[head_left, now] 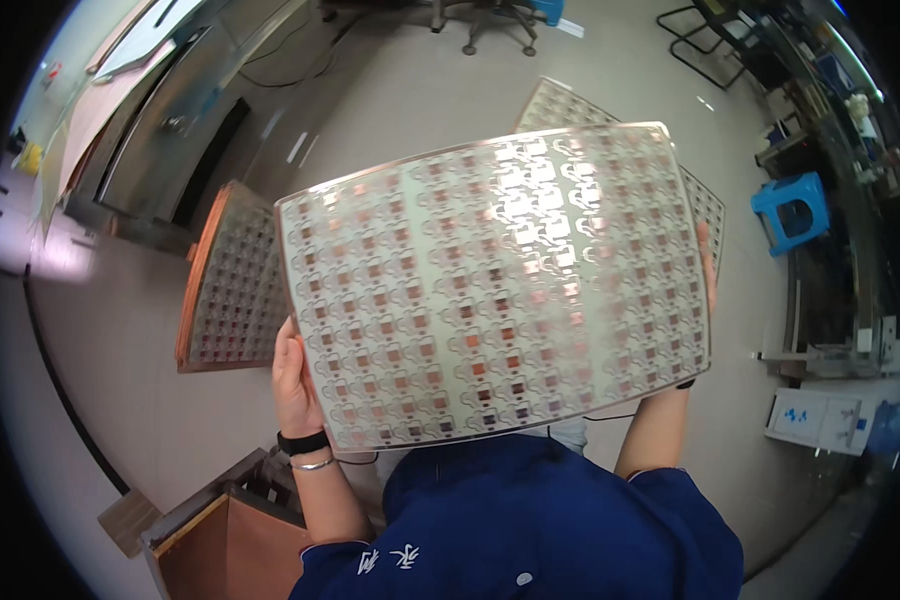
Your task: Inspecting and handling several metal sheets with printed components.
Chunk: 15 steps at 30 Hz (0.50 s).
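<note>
A large clear blister tray (450,290) with rows of moulded pockets is held up in front of me, tilted slightly. Small dark and copper-coloured parts seem to show in the pockets, and glare washes out the upper middle. My left hand (292,375) grips the tray's lower left edge, its fingers partly behind it. On the opposite edge, my right hand (707,265) clasps the side; most of that hand is hidden behind the tray. A stack of similar trays (235,285) with orange-brown edges stands to the left, partly covered by the held one.
Beyond the held tray, another patterned tray (560,106) pokes out. A blue stool (790,208) and a white box (815,420) are at the right. An open brown box (235,550) lies lower left. Metal cabinet (160,130) at upper left; wheeled chair base (500,25) at the back.
</note>
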### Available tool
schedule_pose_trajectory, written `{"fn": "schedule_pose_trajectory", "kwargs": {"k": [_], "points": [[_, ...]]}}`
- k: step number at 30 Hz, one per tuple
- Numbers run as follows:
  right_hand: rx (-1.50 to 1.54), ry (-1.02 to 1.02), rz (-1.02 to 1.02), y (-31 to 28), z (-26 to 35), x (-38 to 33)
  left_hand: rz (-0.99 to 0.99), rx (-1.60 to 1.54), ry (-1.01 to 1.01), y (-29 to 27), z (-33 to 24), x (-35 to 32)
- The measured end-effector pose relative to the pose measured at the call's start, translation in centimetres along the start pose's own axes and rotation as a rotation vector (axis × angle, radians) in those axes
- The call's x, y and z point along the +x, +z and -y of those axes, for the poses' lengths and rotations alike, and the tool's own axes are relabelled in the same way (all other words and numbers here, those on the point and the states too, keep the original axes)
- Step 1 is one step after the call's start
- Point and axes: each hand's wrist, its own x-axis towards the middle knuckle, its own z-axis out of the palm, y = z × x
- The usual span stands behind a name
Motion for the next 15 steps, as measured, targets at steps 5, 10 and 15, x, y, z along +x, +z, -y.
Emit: {"fn": "schedule_pose_trajectory", "kwargs": {"k": [5,10,15], "points": [[0.008,-0.059,0.064,-0.7,-0.4,-0.2,-0.065,0.171,-0.024,-1.2,0.5,0.0],[-0.116,-0.197,-0.072,-1.2,-0.6,0.1,-0.124,0.204,-0.045,-2.5,1.5,-0.1],[-0.166,-0.230,-0.145,-1.1,-1.0,0.5,-0.148,0.256,-0.059,-3.1,2.0,0.0]]}}
